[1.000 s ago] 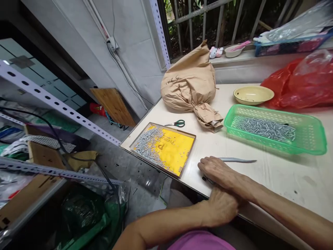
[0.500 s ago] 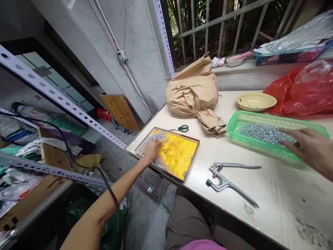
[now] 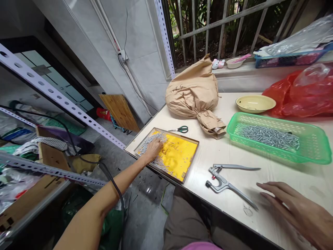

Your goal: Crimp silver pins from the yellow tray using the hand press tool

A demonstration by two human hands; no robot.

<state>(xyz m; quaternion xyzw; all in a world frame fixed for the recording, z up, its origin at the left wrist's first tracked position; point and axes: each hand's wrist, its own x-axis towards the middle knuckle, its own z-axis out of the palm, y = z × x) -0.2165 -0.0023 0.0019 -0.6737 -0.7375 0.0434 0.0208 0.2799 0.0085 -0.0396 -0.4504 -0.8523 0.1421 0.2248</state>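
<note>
My left hand (image 3: 154, 150) rests on small metal pieces (image 3: 161, 162) in a shallow tray (image 3: 191, 166) lined with yellow; its fingertips are bent down and what they hold, if anything, is hidden. To the right, my right hand (image 3: 288, 205) hovers low over the table with fingers apart and nothing in them. Grey hand pliers (image 3: 225, 184) lie between the tray and my right hand. Beyond that hand stands a green perforated basket (image 3: 313, 146) with many metal pins (image 3: 267, 137) inside. Behind the tray lie dark green-handled scissors (image 3: 182, 129).
A brown paper bag (image 3: 192, 92) stands at the back of the table (image 3: 215, 149). A cream oval dish (image 3: 255, 103) and a red plastic bag (image 3: 296, 95) are behind the basket. A perforated metal post (image 3: 65, 99) crosses the left side.
My right hand has left the green basket and come down toward me, over the table beside the pliers. My left hand stays in the tray, barely shifted.
</note>
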